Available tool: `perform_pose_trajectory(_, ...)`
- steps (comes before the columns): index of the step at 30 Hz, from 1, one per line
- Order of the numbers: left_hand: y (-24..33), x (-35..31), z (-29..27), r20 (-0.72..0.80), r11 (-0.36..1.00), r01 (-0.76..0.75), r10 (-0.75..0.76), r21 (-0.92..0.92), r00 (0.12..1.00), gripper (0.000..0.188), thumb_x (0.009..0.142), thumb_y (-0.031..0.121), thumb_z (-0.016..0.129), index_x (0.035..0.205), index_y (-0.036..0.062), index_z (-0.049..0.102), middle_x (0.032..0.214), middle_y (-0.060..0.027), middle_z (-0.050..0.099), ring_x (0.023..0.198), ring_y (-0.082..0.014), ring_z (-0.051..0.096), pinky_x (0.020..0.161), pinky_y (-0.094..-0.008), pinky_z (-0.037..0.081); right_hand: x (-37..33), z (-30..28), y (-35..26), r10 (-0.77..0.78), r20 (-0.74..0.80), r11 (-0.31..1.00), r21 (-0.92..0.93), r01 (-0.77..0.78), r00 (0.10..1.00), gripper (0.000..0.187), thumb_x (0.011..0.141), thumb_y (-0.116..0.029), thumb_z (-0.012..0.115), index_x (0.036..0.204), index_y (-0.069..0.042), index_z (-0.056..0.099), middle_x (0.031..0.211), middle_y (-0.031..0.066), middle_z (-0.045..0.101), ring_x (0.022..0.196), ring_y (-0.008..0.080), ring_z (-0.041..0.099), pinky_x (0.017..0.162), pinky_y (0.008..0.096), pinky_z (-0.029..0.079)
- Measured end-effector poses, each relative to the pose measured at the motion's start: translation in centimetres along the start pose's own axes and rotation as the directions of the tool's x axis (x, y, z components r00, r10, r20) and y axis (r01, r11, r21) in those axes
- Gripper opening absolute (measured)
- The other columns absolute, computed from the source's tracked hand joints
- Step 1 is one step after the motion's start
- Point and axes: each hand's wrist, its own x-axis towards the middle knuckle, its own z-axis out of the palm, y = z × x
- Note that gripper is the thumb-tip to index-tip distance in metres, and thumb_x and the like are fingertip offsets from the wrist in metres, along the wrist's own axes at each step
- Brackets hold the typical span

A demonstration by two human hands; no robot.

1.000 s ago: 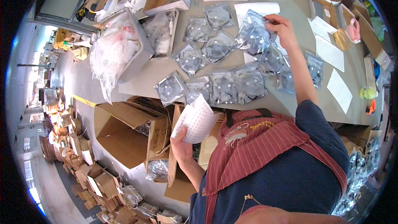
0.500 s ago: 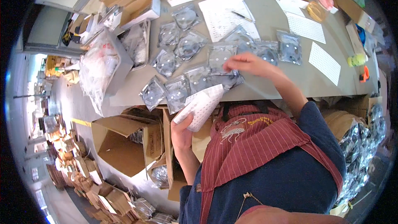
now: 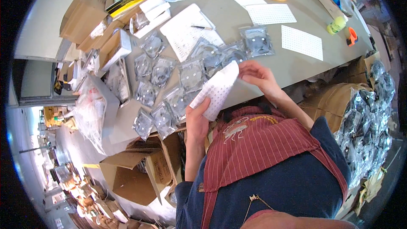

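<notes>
Just changed: a second ago my right hand point(image 3: 257, 77) had a bag lifted over the counter point(image 3: 263, 65); half a second ago it was down at a bag in the near row. Now it holds no bag and is up at the far corner of the dotted sheet point(image 3: 217, 91), fingers loosely bent. Can't tell whether they pinch the corner or sit just beside it. My left hand point(image 3: 198, 116) still grips the sheet, thumb on top, over the counter's near edge. So, my read: bag handling has paused and both hands are at the sheet.

Counts: one sheet held; two more white sheets clearly on the counter to the right, the farther sheet point(image 3: 271, 14) and the nearer sheet point(image 3: 302, 42), plus part of another behind. Clear bags with dark round parts: about eleven, some overlapping, so not exact. They run from the left bag point(image 3: 143, 124) to the right bag point(image 3: 257, 41); the middle bag point(image 3: 191, 75) lies near the held sheet. Many show a white dot. One pen point(image 3: 201, 27) on one written list point(image 3: 180, 32), one orange dispenser point(image 3: 352, 37), one yellow-green bottle point(image 3: 336, 25), one grey bin point(image 3: 112, 108) with clear plastic.
</notes>
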Motion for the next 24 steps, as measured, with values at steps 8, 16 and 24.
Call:
perform_pose_trajectory(8, 0.8, 3.8, 6.1, 0.047, 0.998, 0.037, -0.04, 0.056, 0.998, 0.045, 0.098, 0.024, 0.056, 0.128, -0.0094, 0.05, 0.119, -0.0176, 0.063, 0.103, -0.0267, 0.065, 0.089, -0.0388, 0.053, -0.9, -2.0, -3.0, -0.323, 0.048, 0.837, -0.451, 0.309, 0.945, 0.04, 0.094, -0.014, 0.064, 0.13, -0.001, 0.054, 0.116, 0.0085, 0.061, 0.107, 0.0175, 0.057, 0.096, 0.0342, 0.044)
perform_pose_trajectory(16, 0.8, 6.8, 7.2, 0.167, 0.985, 0.149, -0.161, 0.082, 0.973, 0.058, 0.103, 0.04, 0.044, 0.132, -0.0103, 0.046, 0.127, -0.02, 0.059, 0.112, -0.0262, 0.061, 0.095, -0.0374, 0.049, -1.0, -3.3, -3.0, -0.022, 0.088, 0.99, -0.134, 0.034, 0.996, 0.03, 0.094, -0.016, 0.065, 0.12, -0.003, 0.056, 0.102, 0.0021, 0.061, 0.096, 0.0095, 0.055, 0.086, 0.0268, 0.044)
perform_pose_trajectory(24, 0.1, 6.7, 9.6, 0.037, 0.993, -0.059, 0.055, 0.104, 0.998, 0.037, 0.098, 0.021, 0.058, 0.119, -0.0102, 0.056, 0.117, -0.0161, 0.064, 0.102, -0.0238, 0.064, 0.089, -0.0355, 0.051, -0.1, -4.7, -2.8, -0.008, 0.106, 0.998, 0.068, 0.001, 0.994, 0.016, 0.095, -0.012, 0.063, 0.107, -0.003, 0.058, 0.092, -0.0022, 0.061, 0.083, 0.0039, 0.053, 0.073, 0.0214, 0.042)
